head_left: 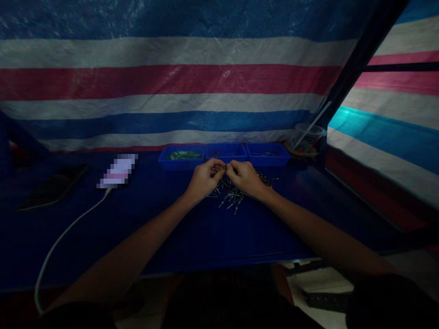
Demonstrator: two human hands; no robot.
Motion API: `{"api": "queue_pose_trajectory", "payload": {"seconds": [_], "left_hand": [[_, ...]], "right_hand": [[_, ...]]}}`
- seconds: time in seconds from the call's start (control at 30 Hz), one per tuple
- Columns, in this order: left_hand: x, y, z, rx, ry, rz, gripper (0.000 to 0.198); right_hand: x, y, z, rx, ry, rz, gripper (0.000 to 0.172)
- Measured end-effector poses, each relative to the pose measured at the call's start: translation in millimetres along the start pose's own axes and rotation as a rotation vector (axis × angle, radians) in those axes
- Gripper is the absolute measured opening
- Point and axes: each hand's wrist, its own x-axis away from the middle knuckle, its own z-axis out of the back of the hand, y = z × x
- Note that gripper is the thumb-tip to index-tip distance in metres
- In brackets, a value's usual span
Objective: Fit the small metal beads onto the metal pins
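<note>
Our left hand (pixel 205 179) and right hand (pixel 244 177) touch, fingers seemingly pinched on thin silvery metal pins (pixel 231 196) littering the blue table (pixel 206 233).

One head-worn view, forward and down, near the left hand (pixel 205 179), right hand (pixel 245 177) and blue table (pixel 206 237).

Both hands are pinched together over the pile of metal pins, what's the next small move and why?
Probably carry the pinched piece, too small to identify, forward to the middle blue tray: left hand and right hand touch fingertips above the pile of pins, and that tray sits just behind them.
</note>
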Motion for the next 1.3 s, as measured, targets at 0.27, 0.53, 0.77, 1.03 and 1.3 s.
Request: {"api": "queue_pose_trajectory", "payload": {"seconds": [0.27, 0.53, 0.77, 1.03, 1.3], "left_hand": [[-1.4, 4.1, 6.2, -0.304, 0.013, 0.062, 0.026], [-2.2, 11.8, 4.6, -0.269, 0.047, 0.097, 0.028], [-1.1, 18.5, 6.0, -0.258, -0.043, 0.059, 0.030], [7.6, 11.9, 1.1, -0.476, -0.321, -0.052, 0.014], [7.2, -1.0, -0.6, -0.539, -0.349, -0.116, 0.015]], "right_hand": [[0.8, -1.5, 7.9, 0.156, -0.060, 0.101, 0.026], [3.7, -19.0, 13.5, 0.394, -0.038, 0.133, 0.027], [-8.1, -22.5, 39.9, 0.337, 0.347, 0.165, 0.026], [-63.0, -6.4, 72.8, 0.388, 0.343, 0.020, 0.032], [-9.0, 44.3, 27.0, 0.414, -0.359, 0.090, 0.033]]}}
